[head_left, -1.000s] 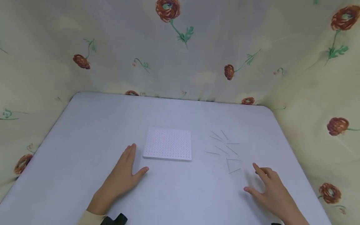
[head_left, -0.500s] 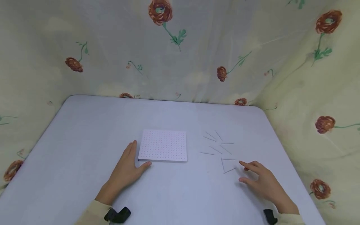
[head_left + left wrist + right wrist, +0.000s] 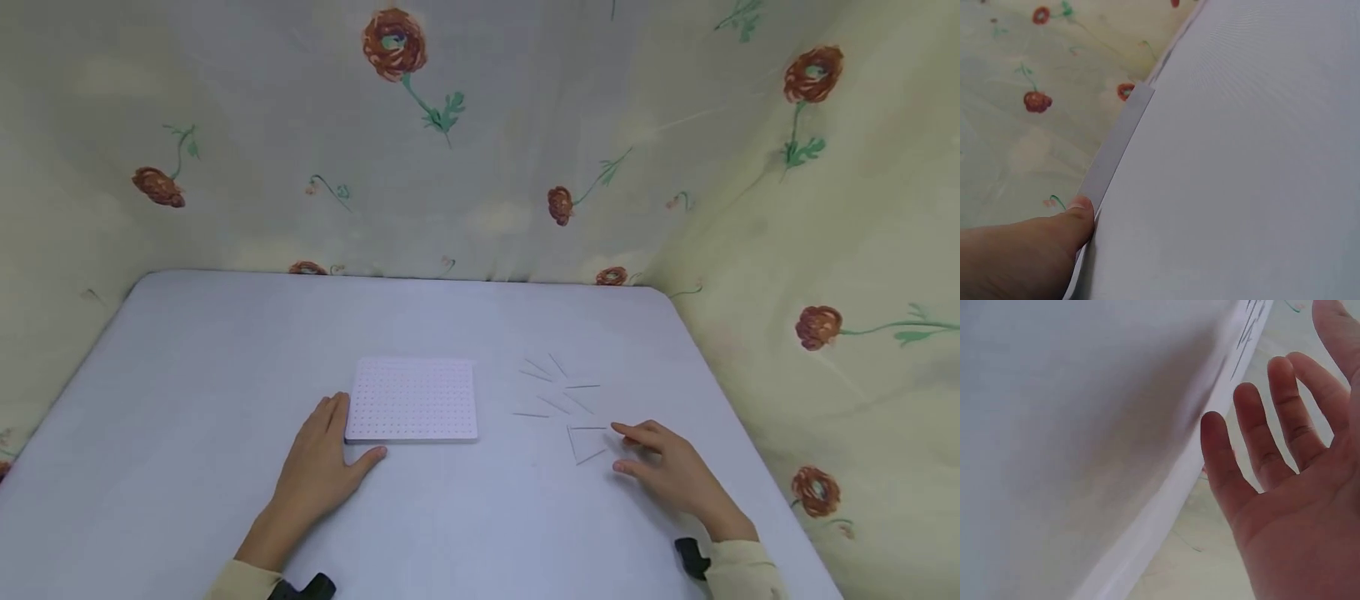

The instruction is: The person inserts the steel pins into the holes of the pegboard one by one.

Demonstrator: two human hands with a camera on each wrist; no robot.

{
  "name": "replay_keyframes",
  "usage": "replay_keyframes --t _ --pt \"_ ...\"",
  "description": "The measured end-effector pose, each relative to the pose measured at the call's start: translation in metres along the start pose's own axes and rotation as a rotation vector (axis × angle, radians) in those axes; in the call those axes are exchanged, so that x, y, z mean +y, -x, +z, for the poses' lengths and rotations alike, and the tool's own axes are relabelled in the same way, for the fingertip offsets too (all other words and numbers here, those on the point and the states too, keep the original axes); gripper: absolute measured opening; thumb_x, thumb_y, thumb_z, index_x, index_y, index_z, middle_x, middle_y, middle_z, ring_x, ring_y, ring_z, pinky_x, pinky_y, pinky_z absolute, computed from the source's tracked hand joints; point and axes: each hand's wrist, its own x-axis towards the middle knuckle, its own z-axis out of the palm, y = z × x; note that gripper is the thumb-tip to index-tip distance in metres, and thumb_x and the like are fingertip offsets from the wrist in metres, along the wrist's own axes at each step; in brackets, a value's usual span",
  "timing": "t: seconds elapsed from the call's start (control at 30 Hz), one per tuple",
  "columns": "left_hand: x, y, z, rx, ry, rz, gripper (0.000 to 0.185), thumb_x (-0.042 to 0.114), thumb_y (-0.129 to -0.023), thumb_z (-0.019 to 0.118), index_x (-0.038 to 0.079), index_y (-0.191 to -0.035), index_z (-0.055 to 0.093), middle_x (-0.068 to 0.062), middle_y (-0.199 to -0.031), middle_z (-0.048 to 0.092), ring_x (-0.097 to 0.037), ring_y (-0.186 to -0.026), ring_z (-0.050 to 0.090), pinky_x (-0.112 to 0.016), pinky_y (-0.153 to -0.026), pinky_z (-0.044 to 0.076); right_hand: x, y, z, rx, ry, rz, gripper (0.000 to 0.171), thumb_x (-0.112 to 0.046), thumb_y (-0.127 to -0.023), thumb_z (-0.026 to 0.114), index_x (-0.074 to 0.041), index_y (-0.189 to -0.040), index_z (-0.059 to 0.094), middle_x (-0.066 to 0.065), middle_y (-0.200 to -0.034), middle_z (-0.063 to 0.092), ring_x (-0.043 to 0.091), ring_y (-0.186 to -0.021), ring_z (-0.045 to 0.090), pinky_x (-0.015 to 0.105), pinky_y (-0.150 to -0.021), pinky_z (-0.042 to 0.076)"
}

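Having advanced, the right hand (image 3: 670, 472) hovers, fingers spread, beside scattered thin sticks (image 3: 562, 400), while the flat, straight-fingered left hand (image 3: 318, 467) steadies the perforated white board (image 3: 412, 398).

A makeshift recording booth is suggested: a plain white worktop (image 3: 225, 350) is enclosed by hung floral cloth (image 3: 480, 142).

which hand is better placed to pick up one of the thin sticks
Right. The right hand hangs with open fingers right beside the thin sticks, while the left hand rests flat against the white pegboard.
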Motion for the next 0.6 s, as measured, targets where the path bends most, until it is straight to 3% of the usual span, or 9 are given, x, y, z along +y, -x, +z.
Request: replay_keyframes --t 0.23,0.6 --pt "-0.002 0.002 -0.001 -0.005 -0.003 -0.023 0.097 0.053 -0.080 0.068 -0.003 -0.147 0.025 -0.023 -0.152 0.028 -0.041 -0.142 0.021 -0.058 -0.113 0.024 0.002 -0.006 0.009 -0.031 0.006 0.060 0.053 -0.047 -0.074 0.074 -0.027 -0.123 0.064 -0.014 -0.100 0.062 0.011 -0.099 0.061 0.033 -0.086 0.050" --pt "-0.002 0.000 -0.001 0.038 0.009 -0.039 0.088 0.050 -0.083 0.066 -0.001 -0.145 0.031 -0.020 -0.151 0.031 -0.038 -0.142 0.025 -0.056 -0.113 0.026 0.006 -0.023 0.014 -0.095 -0.002 0.048 0.043 -0.048 -0.075 0.074 -0.033 -0.115 0.068 -0.018 -0.101 0.063 0.005 -0.098 0.055 0.026 -0.086 0.046"
